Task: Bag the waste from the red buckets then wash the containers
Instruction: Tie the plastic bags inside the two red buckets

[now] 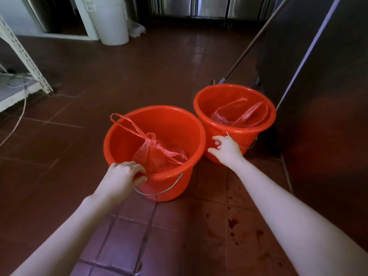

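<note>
Step in hand: secure both containers before lifting out the waste.

1. The left hand (123, 176) is clamped on the near rim of the left bucket (175, 126), fingers curled over the lip. Hold this grip so that the bucket does not slide on the tiled floor (199, 226).
2. The right hand (227, 150) is at the near wall of the right bucket (219, 98), fingers apart beside the wire handle (249, 146). Whether a fingertip has hooked the wire cannot be told from this angle.
3. Each bucket holds a red bag. The knotted bag (155, 156) lies in the left bucket, one loop draped over the far rim. The slack bag (239, 116) lies at the bottom of the right bucket.
4. Lift each bag by its loops, slowly, over the bucket. The thin film probably drips, and the floor shows dark stains (231, 224)
</note>
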The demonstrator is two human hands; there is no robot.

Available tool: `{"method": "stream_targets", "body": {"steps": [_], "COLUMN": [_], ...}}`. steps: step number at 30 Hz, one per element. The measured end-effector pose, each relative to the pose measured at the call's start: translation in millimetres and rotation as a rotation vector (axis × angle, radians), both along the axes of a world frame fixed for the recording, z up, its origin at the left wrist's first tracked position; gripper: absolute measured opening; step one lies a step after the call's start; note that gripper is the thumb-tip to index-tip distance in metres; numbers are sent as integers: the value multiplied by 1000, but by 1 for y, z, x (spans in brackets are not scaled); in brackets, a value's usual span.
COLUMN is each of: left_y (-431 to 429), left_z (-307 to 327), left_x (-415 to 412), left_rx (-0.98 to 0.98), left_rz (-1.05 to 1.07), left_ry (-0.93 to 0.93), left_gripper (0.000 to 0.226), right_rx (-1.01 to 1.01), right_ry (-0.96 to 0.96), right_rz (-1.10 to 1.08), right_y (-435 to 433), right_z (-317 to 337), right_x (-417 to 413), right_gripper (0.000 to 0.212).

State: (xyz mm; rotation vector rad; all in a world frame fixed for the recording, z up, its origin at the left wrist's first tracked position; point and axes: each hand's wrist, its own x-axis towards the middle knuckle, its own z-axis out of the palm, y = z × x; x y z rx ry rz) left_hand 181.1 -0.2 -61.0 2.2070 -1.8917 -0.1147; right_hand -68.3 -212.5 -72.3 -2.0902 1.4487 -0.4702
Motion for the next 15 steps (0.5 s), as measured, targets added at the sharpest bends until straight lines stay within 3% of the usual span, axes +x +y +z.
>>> {"method": "stream_targets", "body": {"steps": [6,10,15], "left_y": [-42,-66,-85], "left_z": [-12,-20,-27], "left_x": [-21,-40,-51], "left_rx": [-48,-52,-56], "left_rz": [162,269,364], "left_ry": [-45,-92,-119], "left_gripper": [22,25,27], "right_rx": [-290,-279,-303], "right_ry": [368,547,607], "right_rz": [-34,37,80], "right_y": [-50,-73,-86], "right_z": [7,6,-3], "right_x": [-39,-36,-29], "right_gripper": [54,57,40]}}
